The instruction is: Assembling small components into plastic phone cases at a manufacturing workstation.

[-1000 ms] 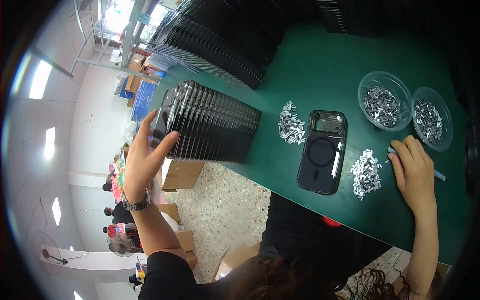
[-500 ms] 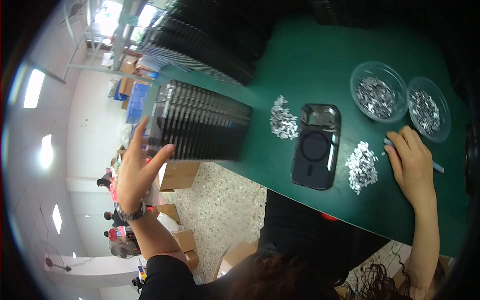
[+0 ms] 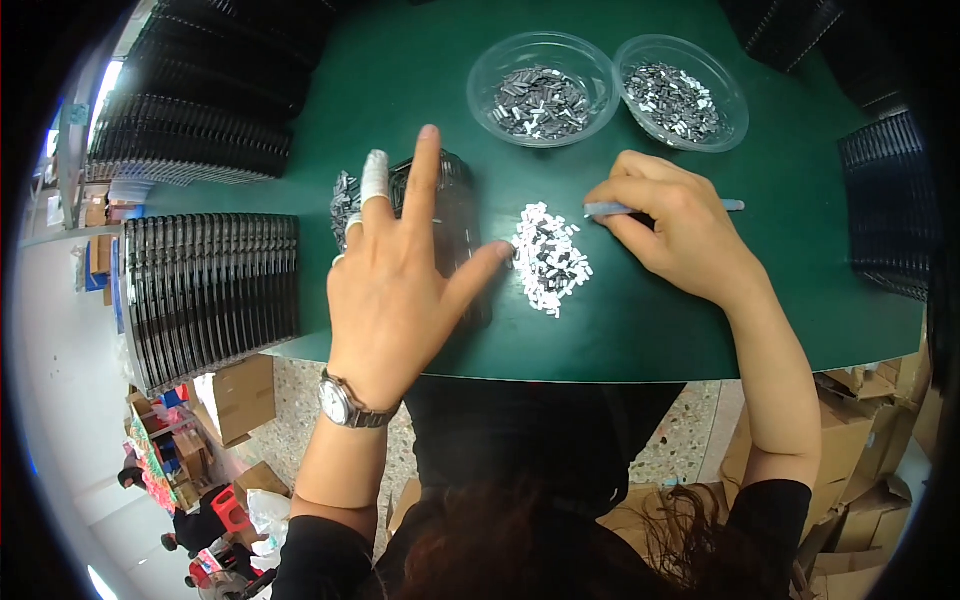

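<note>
My left hand (image 3: 395, 265) is spread open above a dark, see-through phone case (image 3: 460, 215) on the green table, covering much of it; I cannot tell whether they touch. One of its fingertips is wrapped in white tape. Between thumb and fingers, my right hand (image 3: 685, 225) pinches a light-blue pen-shaped tool (image 3: 735, 205). Its front end points at a loose pile of small silvery pieces (image 3: 550, 262) lying between the hands. A second, darker pile of small pieces (image 3: 343, 205) shows partly behind my left hand.
Two clear plastic bowls, a left one (image 3: 482, 80) and a right one (image 3: 738, 105), hold more small pieces at the back. Stacked cases (image 3: 210, 295) stand at the left edge, with dark stacks (image 3: 190, 140) behind and another (image 3: 885, 200) at right. Cardboard boxes (image 3: 240, 400) sit below the table.
The view has turned, so the table now sits level. My left hand has come from beside the stacked cases to over the phone case. My right hand still holds the tool, now off the table.
</note>
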### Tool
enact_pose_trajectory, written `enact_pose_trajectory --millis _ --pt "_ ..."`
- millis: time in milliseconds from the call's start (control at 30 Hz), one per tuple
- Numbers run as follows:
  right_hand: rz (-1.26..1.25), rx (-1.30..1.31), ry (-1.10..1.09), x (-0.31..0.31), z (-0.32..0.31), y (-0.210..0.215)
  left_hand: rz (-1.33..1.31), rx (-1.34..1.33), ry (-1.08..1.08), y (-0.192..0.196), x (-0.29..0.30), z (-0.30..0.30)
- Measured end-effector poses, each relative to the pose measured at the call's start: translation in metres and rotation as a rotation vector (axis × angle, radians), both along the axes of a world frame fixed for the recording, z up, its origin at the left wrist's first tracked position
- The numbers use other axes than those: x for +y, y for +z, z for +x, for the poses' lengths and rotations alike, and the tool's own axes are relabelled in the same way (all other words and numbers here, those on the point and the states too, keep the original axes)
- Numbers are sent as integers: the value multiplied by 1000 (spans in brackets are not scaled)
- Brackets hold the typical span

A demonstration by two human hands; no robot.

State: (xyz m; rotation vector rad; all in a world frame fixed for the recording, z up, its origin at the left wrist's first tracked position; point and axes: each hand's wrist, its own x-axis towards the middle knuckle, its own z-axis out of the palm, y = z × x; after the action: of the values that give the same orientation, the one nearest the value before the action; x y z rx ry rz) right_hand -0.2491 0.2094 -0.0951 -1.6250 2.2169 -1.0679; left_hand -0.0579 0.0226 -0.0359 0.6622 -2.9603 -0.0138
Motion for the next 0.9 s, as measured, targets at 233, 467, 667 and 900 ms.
enact_pose_trajectory --millis 233,467,667,900 --pt "-13 110 21 -1 4 -1 74 -28 39 -8 -8 5" --pt "27 128 26 -1 7 3 144 161 33 -18 -27 24" --pt "100 134 87 3 8 14 289 173 118 -15 -29 31" --pt "293 -54 -48 -3 11 27 301 389 147 -9 -54 34"
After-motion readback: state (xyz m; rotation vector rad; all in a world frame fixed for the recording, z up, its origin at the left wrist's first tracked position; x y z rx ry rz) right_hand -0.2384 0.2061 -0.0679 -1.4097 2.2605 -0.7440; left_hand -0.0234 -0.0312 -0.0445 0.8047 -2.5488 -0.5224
